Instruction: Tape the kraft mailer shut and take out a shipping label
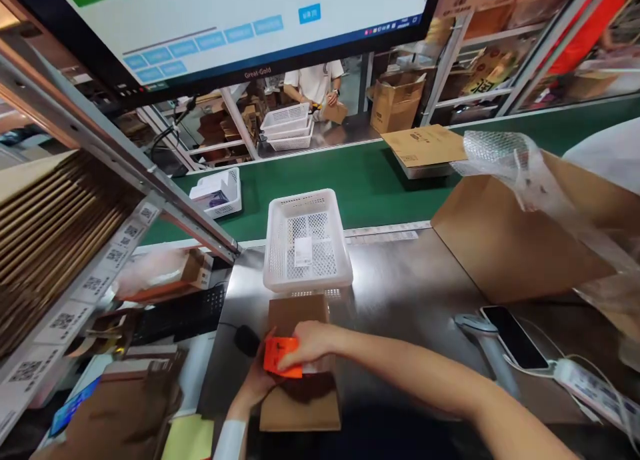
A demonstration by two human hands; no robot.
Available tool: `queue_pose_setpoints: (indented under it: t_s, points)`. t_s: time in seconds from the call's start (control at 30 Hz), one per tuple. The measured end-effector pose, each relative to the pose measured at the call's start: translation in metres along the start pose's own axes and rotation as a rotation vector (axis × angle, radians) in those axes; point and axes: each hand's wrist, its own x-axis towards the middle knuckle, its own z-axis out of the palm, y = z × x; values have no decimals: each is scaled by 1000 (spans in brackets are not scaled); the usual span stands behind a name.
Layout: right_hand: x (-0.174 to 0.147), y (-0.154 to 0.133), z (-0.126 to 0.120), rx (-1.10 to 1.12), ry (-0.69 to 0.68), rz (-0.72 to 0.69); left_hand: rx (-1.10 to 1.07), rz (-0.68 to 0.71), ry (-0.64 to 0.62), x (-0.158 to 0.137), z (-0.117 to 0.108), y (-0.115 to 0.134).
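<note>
A bright orange, flat-looking packet or label with dark print is over a brown cardboard box at the near edge of the metal table. My right hand reaches in from the right, its thumb pressed on the orange piece and its fingers closed round the far edge. From the left, my left hand grips the left side of the same piece, its fingers partly hidden. Just beyond the box stands a white plastic basket with a small white card in it.
A computer mouse lies left of the box. On the right are a scanner, a phone, a power strip and a large open carton with bubble wrap. A monitor hangs above the green conveyor. Another person stands beyond.
</note>
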Motion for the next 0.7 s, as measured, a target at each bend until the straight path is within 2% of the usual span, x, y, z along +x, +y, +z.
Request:
queue_pose_setpoints:
  t_s: [0.1, 0.23, 0.3, 0.37, 0.47, 0.5, 0.57, 0.63, 0.7]
  points:
    - [-29, 40, -6, 139, 26, -32, 54, 29, -17, 1, -6, -8]
    - [-73, 124, -10, 243, 19, 105, 174, 54, -6, -2, -9, -6]
    - [-84, 157, -7, 294, 19, 111, 286, 59, 0, -4, -10, -2]
    - [-84, 175, 0, 307, 20, 97, 490, 52, 34, -7, -9, 3]
    - [-68, 176, 11, 271, 26, 90, 934, 107, 105, -14, -4, 15]
    - [-62, 174, 12, 256, 25, 88, 1078, 179, 103, -17, 1, 20]
    - [-54, 168, 10, 224, 25, 82, 1304, 412, 17, -20, 16, 34]
    - [-52, 164, 4, 170, 33, 78, 1421, 674, -132, -20, 38, 50]
    - [-54, 160, -4, 102, 36, 74, 1442, 886, -238, -16, 60, 65]
